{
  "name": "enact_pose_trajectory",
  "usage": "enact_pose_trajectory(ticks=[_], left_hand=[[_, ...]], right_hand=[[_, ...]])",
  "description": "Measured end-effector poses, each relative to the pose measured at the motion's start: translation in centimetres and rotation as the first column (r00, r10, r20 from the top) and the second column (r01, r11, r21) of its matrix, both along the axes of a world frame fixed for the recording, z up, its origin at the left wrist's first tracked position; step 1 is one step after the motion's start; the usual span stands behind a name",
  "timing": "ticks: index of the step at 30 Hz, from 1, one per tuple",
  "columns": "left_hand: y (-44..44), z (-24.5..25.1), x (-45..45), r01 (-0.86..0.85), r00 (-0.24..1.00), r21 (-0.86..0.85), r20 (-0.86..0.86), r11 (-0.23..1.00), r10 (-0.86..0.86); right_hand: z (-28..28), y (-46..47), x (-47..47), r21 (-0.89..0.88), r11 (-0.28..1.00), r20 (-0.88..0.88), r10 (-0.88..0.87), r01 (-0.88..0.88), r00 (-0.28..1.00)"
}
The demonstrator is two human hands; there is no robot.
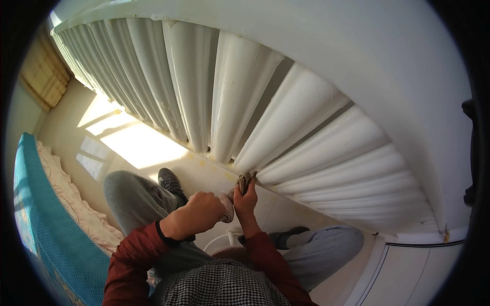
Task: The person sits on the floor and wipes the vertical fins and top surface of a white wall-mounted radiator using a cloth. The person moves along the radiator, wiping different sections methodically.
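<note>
My left hand (199, 213) is closed around one end of a striped, knitted-looking cloth (227, 208). The cloth's other end is bunched in my right hand (245, 199), so it spans the short gap between both hands. My right fingertips and the dark bunched end are close to the foot of a white column radiator (293, 114); whether they touch it cannot be told. Wet-looking streaks and drips mark several of the radiator's columns, mostly on the left. Small yellowish spots dot the pale floor (206, 168) along its lower edge.
Between my legs stands a round container (229, 252), partly hidden, with a white rim or handle. A bed with a turquoise cover (49, 214) and ruffled skirt (72, 191) lies at left. Beyond it hangs a yellow curtain (46, 72). A white panel (417, 271) is at lower right.
</note>
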State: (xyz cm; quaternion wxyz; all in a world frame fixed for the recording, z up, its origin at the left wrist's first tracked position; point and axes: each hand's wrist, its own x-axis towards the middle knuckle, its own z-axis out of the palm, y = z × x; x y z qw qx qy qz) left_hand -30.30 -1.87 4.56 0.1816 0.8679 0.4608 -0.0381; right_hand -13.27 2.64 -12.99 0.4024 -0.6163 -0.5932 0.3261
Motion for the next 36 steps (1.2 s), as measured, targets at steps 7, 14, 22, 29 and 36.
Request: enact_pose_trajectory(ticks=[7,14,22,29,36], left_hand=[[2.2,-0.8,-0.2,0.024,0.998,0.002,0.061,1.0,-0.025],[5.2,-2.9,-2.5,0.001,1.0,-0.114,-0.016,0.993,-0.003],[6.7,-4.8,-5.0,-0.003,0.988,-0.234,-0.153,0.972,-0.034],[6.8,-3.6,-4.4,-0.033,0.974,-0.322,-0.222,0.946,-0.042],[7.1,-2.5,-3.6,-0.025,0.952,-0.352,-0.294,0.936,-0.085]], right_hand=[[1.3,1.8,0.2,-0.2,0.976,-0.364,0.004,-0.082,0.931],[0.6,0.3,-0.9,-0.421,0.907,-0.801,-0.368,-0.009,0.472],[-1.1,0.8,-2.6,-0.249,0.962,-0.511,-0.227,0.111,0.829],[0.2,0.6,-1.0,-0.136,0.975,0.027,-0.171,0.173,0.985],[0.4,-1.9,-2.4,-0.049,0.954,-0.205,-0.299,0.296,0.932]])
